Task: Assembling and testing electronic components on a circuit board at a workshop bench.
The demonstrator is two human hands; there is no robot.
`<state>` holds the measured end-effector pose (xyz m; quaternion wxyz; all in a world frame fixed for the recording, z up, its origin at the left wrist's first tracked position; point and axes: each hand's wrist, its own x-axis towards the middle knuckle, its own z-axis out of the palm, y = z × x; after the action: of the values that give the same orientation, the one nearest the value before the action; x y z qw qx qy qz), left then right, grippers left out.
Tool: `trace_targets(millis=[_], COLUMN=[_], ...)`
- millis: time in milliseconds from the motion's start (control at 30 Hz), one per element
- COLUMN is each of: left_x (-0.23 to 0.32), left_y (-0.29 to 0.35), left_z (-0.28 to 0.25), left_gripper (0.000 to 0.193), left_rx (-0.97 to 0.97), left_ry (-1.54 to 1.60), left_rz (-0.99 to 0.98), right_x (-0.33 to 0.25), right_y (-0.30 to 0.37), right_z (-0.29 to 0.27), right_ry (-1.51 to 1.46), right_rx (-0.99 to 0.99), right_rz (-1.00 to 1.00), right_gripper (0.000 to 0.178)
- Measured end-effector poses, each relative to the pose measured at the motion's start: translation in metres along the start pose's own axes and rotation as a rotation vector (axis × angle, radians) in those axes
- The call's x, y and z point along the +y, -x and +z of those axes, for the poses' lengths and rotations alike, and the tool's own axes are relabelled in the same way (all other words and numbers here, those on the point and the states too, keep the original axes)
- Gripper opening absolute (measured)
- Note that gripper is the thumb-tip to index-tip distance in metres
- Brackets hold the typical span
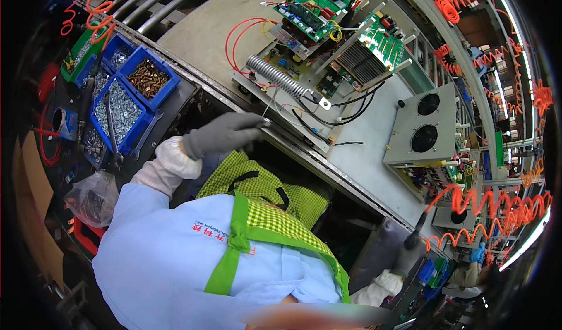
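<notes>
Several blue bins (pixel 166 92), fasteners (pixel 146 77) inside, left hand (pixel 225 134)

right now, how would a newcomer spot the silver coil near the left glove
On the bench sits an open electronic unit with green circuit boards. Look along its side nearest the person, just beyond the gloved left hand, for the coil. Unlike the thin red wires and black leads nearby, it is a thick, silvery, tightly wound cylinder.

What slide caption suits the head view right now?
Gloved left hand pinches a small shiny piece near a circuit-board assembly; right hand grips a dark tool on an orange coiled hose.
</notes>
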<state>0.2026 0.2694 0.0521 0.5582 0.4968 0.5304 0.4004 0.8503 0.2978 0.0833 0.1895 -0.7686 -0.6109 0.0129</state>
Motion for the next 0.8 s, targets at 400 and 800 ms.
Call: trace_targets(millis=[400,800], left_x=[-0.079,-0.114], left_y=[0.044,0.153], left_z=[-0.037,-0.075], left_gripper=[0.029,0.031], left_rx=[0.593,0.898], left_ry=[-0.935,-1.108], left_rz=[0.293,-0.155], right_x=[0.133,-0.108], right_y=[0.069,0.007], right_z=[0.065,0.022], right_ry=[0.322,-0.072], right_rx=[-0.078,0.373], right_rz=[0.454,-0.167], right_gripper=[0.072,0.044])
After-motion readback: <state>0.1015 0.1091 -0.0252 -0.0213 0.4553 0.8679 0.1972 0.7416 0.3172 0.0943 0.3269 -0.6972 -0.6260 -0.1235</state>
